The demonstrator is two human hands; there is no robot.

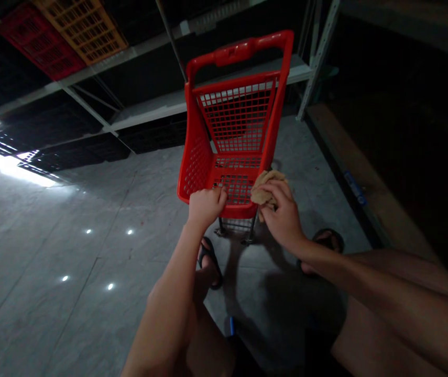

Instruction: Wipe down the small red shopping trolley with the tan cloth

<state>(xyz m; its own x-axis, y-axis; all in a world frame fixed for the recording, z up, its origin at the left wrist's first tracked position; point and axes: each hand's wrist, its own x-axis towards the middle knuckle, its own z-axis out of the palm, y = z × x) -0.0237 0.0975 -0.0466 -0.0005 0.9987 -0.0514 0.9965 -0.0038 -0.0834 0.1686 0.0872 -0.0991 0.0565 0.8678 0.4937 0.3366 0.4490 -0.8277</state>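
Observation:
A red plastic shopping cart (239, 163) stands in front of me, its handle at the far side and its lattice basket facing me. My left hand (205, 206) is closed over the basket's near rim at the left corner. In my right hand (282, 214) is a crumpled tan cloth (263, 195), bunched against the basket's near right corner. The fingers of the right hand are wrapped round the cloth and partly hidden by it. Below the basket, the cart's dark metal legs and small wheels show on the floor.
Metal shelving (149, 116) runs behind the cart, with a red crate (39, 39) and a yellow crate (84, 29) at upper left. A wooden ledge (349, 157) lies to the right. My sandalled feet (210, 262) stand on the grey tiled floor (101, 230) near the cart.

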